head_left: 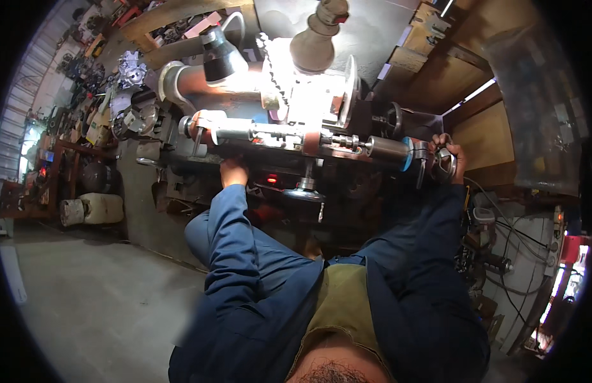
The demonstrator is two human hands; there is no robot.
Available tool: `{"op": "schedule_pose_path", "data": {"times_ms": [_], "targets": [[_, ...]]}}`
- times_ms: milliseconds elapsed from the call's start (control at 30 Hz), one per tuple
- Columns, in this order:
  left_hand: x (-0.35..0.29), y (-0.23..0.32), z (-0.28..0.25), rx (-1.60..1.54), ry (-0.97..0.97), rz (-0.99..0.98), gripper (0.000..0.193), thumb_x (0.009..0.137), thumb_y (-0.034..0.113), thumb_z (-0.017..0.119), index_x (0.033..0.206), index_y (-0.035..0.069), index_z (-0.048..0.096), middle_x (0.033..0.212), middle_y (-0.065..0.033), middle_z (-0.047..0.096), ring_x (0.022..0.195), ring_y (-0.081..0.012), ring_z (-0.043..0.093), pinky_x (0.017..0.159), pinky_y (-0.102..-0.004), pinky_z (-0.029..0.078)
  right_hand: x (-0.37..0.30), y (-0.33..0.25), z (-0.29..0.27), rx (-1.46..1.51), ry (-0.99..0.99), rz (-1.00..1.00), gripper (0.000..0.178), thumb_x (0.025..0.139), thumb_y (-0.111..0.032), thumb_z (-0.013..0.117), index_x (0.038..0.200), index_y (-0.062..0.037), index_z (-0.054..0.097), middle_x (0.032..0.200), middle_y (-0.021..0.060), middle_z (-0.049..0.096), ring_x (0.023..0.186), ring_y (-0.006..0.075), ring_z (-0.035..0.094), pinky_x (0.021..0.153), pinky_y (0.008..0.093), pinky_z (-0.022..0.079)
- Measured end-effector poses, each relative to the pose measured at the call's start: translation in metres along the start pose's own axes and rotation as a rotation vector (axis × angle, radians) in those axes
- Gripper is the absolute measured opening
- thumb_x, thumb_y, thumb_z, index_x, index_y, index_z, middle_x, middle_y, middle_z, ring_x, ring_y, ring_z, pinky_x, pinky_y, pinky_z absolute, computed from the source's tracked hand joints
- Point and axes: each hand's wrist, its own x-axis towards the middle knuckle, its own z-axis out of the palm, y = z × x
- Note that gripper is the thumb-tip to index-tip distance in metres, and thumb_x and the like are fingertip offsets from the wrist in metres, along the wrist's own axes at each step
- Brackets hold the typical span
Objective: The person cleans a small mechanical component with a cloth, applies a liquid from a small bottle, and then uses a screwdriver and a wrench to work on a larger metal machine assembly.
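Note:
A long machine bed (353, 153) runs across in front of me, with a horizontal shaft assembly (277, 134) mounted along its length. At its right end my right hand (455, 156) curls its fingers round a round metal handwheel (443, 165), beside a bright blue ring (408, 153) and a steel cylinder (387, 150). My left hand (234, 172) reaches to the front edge of the machine, below the left part of the shaft. Shadow and the machine hide its fingertips, so its grip does not show. Below the middle hangs a larger handwheel (304, 193) with a small handle, untouched.
A black lamp (220, 60) and strong glare stand over the machine. Metal parts (133, 70) crowd the left bench. A pale jug (103, 209) sits on the floor at left. Wooden panels (487, 127) and a hanging plastic sheet (538, 108) border the right; cables (519, 236) hang lower.

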Motion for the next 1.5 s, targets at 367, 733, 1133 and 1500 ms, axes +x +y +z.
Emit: {"op": "schedule_pose_path", "data": {"times_ms": [367, 733, 1133, 1500], "targets": [[0.039, 0.041, -0.232, -0.657, 0.636, 0.251, 0.033, 0.089, 0.021, 0.073, 0.113, -0.001, 0.067, 0.099, -0.0174, 0.072, 0.090, -0.0287, 0.071, 0.081, -0.0386, 0.055, 0.000, 0.005, 0.005, -0.164, -0.354, -0.250, 0.037, 0.080, -0.023, 0.062, 0.107, -0.0011, 0.048, 0.105, 0.0105, 0.044, 0.105, 0.0235, 0.049, 0.103, 0.0407, 0.042], [0.085, 0.046, -0.204, -0.741, 0.180, 0.140, 0.035, 0.091, 0.020, 0.064, 0.118, -0.003, 0.067, 0.103, -0.0209, 0.072, 0.094, -0.0330, 0.071, 0.084, -0.0393, 0.055, 0.004, -0.019, -0.008, -0.213, -0.187, 0.009, 0.074, 0.098, -0.033, 0.040, 0.159, 0.0011, 0.015, 0.166, 0.0158, 0.018, 0.153, 0.0319, 0.016, 0.125, 0.0428, 0.010], [0.098, 0.046, -0.204, -0.771, 0.137, 0.189, 0.039, 0.089, 0.020, 0.067, 0.120, -0.004, 0.066, 0.092, -0.0167, 0.073, 0.084, -0.0284, 0.072, 0.079, -0.0369, 0.056, -0.011, -0.025, -0.024, -0.109, 0.050, 0.065, 0.069, 0.089, -0.024, 0.059, 0.146, 0.0074, 0.036, 0.134, 0.0189, 0.055, 0.124, 0.0274, 0.054, 0.111, 0.0399, 0.040], [0.105, 0.041, -0.200, -0.630, 0.188, 0.240, 0.036, 0.091, 0.022, 0.065, 0.118, -0.002, 0.068, 0.092, -0.0215, 0.072, 0.083, -0.0297, 0.074, 0.074, -0.0377, 0.057, -0.015, -0.044, -0.034, -0.178, 0.147, -0.168, 0.079, 0.092, -0.035, 0.049, 0.155, 0.0056, 0.023, 0.155, 0.0202, 0.036, 0.141, 0.0307, 0.038, 0.120, 0.0418, 0.026]]}}
